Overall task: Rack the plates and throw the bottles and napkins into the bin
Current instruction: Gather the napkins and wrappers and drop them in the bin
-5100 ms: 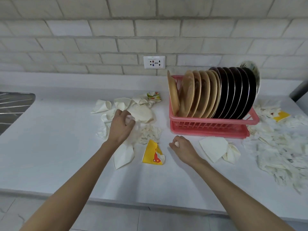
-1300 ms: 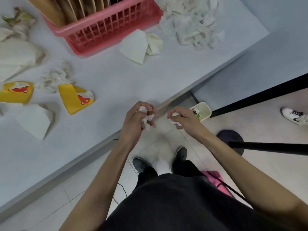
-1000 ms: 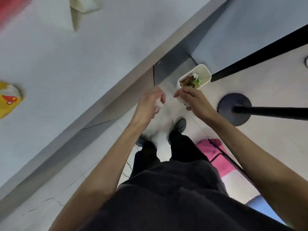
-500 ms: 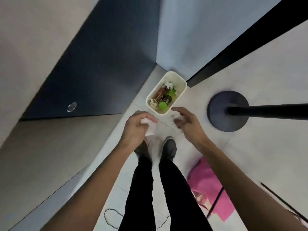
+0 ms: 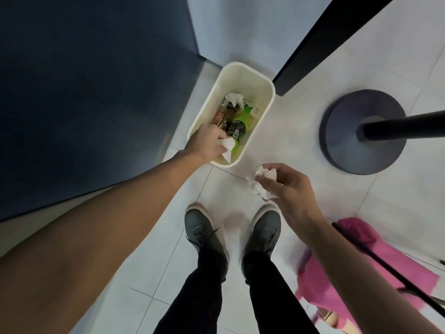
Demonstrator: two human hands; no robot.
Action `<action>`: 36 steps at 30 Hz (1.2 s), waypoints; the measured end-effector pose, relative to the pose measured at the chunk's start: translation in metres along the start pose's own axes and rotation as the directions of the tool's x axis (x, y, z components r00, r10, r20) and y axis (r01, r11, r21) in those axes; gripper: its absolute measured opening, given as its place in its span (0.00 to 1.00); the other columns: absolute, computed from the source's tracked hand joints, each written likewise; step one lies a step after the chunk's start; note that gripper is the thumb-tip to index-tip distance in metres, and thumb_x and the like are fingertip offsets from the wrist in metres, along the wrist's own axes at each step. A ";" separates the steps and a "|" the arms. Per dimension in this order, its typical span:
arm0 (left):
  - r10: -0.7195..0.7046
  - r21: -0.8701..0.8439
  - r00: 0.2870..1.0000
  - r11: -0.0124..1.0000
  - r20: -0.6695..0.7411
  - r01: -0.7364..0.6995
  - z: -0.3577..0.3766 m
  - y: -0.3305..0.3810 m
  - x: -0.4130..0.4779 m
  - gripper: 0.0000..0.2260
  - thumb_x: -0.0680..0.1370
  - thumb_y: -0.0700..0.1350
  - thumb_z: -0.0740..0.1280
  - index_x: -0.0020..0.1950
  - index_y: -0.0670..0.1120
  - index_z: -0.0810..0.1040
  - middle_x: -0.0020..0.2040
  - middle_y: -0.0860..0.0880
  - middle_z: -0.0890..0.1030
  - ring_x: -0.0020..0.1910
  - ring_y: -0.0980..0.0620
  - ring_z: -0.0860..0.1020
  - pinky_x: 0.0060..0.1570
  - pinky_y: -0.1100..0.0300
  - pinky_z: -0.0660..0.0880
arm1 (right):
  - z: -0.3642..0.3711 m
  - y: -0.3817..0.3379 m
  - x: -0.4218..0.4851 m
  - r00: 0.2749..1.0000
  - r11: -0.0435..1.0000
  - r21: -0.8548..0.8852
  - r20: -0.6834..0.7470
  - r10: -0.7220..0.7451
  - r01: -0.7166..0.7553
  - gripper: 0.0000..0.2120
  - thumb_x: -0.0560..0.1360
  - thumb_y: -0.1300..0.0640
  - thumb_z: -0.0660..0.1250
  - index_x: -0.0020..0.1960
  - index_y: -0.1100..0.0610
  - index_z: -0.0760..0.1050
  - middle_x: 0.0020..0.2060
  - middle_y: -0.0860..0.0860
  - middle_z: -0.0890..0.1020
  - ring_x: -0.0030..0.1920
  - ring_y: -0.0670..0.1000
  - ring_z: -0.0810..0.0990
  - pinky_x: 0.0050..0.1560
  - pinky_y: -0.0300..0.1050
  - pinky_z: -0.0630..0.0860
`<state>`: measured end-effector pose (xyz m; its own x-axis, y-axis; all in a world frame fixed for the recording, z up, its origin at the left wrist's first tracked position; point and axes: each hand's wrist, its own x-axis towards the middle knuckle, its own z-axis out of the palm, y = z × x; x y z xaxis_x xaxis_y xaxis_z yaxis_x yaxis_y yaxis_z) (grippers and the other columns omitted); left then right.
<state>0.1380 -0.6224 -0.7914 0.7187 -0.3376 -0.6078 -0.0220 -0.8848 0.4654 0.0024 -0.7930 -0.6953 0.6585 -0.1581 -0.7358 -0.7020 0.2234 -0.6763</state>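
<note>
A cream bin [image 5: 243, 73] stands on the floor tiles in front of my feet. Inside it lie bottles [image 5: 237, 127], one green and others dark, and crumpled white napkins [image 5: 233, 98]. My left hand [image 5: 207, 143] reaches over the bin's near rim and grips a white napkin [image 5: 227, 147] above the opening. My right hand [image 5: 286, 184] hovers short of the bin, to its right, and holds crumpled napkin pieces [image 5: 263, 182] in its fingers. The plates and rack are out of view.
A dark cabinet front [image 5: 91, 92] fills the left side. A round dark stand base [image 5: 361, 133] with a black pole sits on the right. A pink bag [image 5: 356, 263] lies at my right foot. My two shoes [image 5: 231, 232] stand on white tiles.
I turned from the counter down to the bin. In the last half second my left hand moved forward over the bin's rim with its napkin; the right hand still holds its pieces.
</note>
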 end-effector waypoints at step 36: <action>0.038 -0.390 0.979 0.913 -0.201 -0.115 -0.020 -0.029 -0.019 0.10 0.76 0.37 0.64 0.49 0.47 0.84 0.41 0.53 0.85 0.42 0.51 0.82 0.46 0.60 0.77 | 0.052 -0.034 0.156 0.948 0.647 -0.693 0.235 -0.215 0.318 0.18 0.69 0.59 0.76 0.58 0.55 0.81 0.47 0.47 0.81 0.48 0.47 0.77 0.45 0.35 0.67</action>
<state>0.1391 -0.5837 -0.7802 0.8422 -0.2993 -0.4484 0.1685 -0.6439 0.7463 0.1430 -0.7755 -0.7855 0.8387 0.0278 -0.5439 -0.4328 -0.5721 -0.6967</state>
